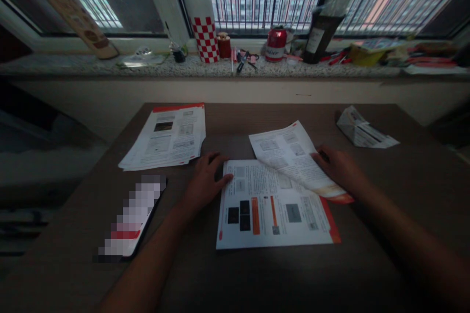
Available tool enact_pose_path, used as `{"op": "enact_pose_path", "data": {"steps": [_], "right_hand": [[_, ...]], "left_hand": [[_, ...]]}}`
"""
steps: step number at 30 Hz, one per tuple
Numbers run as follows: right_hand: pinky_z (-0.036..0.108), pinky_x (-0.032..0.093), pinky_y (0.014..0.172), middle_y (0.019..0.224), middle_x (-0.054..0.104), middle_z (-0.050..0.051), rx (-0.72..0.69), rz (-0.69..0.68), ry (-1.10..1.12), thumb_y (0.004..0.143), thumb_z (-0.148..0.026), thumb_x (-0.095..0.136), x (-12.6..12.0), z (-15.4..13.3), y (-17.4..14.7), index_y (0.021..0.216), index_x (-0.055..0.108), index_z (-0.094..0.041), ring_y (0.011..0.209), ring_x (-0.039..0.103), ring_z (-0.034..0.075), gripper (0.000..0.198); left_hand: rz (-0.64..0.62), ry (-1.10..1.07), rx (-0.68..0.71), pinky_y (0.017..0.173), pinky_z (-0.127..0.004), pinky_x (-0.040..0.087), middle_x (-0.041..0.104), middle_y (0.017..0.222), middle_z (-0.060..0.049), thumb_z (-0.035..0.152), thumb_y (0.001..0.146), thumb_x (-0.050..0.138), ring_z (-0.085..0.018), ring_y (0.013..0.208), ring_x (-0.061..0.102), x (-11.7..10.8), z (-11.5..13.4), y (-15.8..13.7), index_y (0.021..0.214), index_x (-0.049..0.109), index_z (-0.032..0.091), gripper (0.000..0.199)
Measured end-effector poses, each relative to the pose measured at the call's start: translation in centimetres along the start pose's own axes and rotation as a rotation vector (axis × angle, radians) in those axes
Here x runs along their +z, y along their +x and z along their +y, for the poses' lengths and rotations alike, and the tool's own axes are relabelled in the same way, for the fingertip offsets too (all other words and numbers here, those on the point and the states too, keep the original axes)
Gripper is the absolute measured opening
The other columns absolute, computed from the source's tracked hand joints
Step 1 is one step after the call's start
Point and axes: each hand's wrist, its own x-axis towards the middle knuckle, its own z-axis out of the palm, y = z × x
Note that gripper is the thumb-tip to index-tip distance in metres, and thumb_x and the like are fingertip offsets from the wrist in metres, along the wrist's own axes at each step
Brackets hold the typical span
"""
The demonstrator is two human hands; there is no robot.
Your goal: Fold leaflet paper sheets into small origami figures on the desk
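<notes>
A stack of printed sheets (253,239) with an orange-red edge at its right lies on the table. My left hand (205,178) rests at the stack's upper left corner, its thumb touching the paper and its fingers apart. Another printed sheet (284,149) is lifted and turned at an angle over the stack's upper right part. My right hand (336,164) pinches this sheet by its right edge; the fingertips are partly hidden. The lower edge of the lifted sheet curls and shows orange-red.
A second pile of printed sheets (172,139) lies at the table's back left. In front of it is a phone (135,220). A folded paper piece (363,129) stands at back right. The windowsill holds a checkered bottle (205,39), a red can (276,44) and a dark pouch (321,36).
</notes>
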Motion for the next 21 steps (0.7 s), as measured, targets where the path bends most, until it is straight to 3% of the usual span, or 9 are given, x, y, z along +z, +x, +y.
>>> {"op": "enact_pose_path", "data": {"steps": [14, 21], "right_hand": [[0.037, 0.046, 0.066, 0.092, 0.077, 0.016, 0.106, 0.068, -0.107, 0.103, -0.04, 0.049, -0.7, 4.7, -0.7, 0.105, 0.071, -0.017, 0.076, 0.071, 0.029, 0.032], [0.04, 0.048, 0.067, 0.093, 0.076, 0.018, 0.143, 0.118, -0.15, 0.101, -0.039, 0.052, -0.6, 7.8, -1.1, 0.104, 0.072, -0.016, 0.077, 0.07, 0.03, 0.031]], "left_hand": [[-0.038, 0.113, -0.033, 0.116, -0.063, 0.044, 0.048, 0.149, -0.016, 0.04, 0.092, 0.066, -0.042, 0.138, 0.053, -2.4, -4.0, -1.8, 0.135, 0.064, 0.021, 0.048], [-0.061, 0.221, -0.047, 0.117, -0.063, 0.044, 0.05, 0.151, -0.017, 0.036, 0.091, 0.062, -0.041, 0.14, 0.053, -3.4, -3.3, -2.6, 0.134, 0.065, 0.02, 0.045]]}}
